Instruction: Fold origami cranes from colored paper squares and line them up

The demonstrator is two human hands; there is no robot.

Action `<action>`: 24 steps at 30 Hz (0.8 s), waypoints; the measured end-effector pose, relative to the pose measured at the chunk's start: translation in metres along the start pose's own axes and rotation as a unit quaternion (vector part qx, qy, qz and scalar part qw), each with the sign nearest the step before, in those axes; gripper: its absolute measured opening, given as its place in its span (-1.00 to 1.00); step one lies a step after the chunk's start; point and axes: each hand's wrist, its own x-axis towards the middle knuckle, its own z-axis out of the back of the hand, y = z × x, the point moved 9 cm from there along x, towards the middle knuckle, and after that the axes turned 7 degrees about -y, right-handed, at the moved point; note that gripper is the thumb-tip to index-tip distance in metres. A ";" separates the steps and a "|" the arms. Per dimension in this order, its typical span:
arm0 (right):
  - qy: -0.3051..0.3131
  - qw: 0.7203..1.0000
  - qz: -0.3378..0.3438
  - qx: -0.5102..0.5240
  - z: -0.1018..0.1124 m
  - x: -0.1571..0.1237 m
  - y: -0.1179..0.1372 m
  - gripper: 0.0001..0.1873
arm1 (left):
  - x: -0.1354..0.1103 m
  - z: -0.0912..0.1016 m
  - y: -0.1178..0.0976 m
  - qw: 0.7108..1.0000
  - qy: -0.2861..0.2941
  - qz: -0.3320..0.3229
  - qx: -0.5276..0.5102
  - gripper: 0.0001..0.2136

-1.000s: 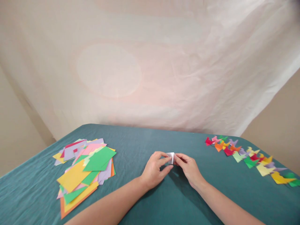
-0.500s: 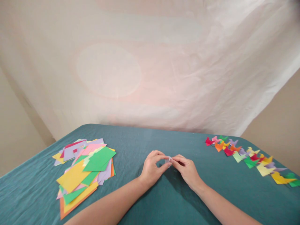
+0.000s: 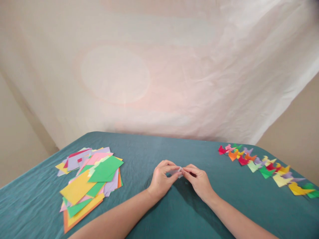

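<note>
Between my two hands is a small piece of folded pale lilac-white paper (image 3: 179, 170), held just above the cloth. My left hand (image 3: 161, 176) pinches it between thumb and fingertips from the left. From the right, my right hand (image 3: 197, 178) has its thumb and index finger closed on the paper's other side. Most of the paper is covered by fingers, so its exact folded shape cannot be made out.
A dark teal cloth (image 3: 149, 149) covers the table. At left lies a loose pile of coloured paper sheets (image 3: 106, 169). Several folded paper birds (image 3: 267, 172) stand in slanting rows at right. Behind the table hangs a pale sheet (image 3: 169, 73).
The fingers have shifted slightly on the folded paper, and a little more of it shows behind my left thumb. Both arms stay in place.
</note>
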 end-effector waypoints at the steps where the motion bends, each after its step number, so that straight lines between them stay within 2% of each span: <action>1: -0.001 1.000 0.000 -0.001 0.000 0.000 0.000 -0.72 | 0.000 0.000 0.000 1.000 -0.001 0.002 -0.003 -0.86; 10: 0.001 1.000 -0.002 0.008 0.000 -0.002 0.005 -0.76 | -0.002 -0.001 0.008 0.999 -0.020 0.042 -0.023 -0.90; 16: -0.019 1.000 0.014 -0.006 0.002 -0.004 0.009 -0.76 | -0.003 0.000 0.013 0.996 -0.030 0.081 -0.026 -0.93; 24: -0.010 0.999 0.031 -0.011 0.000 -0.005 0.009 -0.74 | -0.002 -0.001 0.013 0.996 -0.019 0.085 -0.034 -0.93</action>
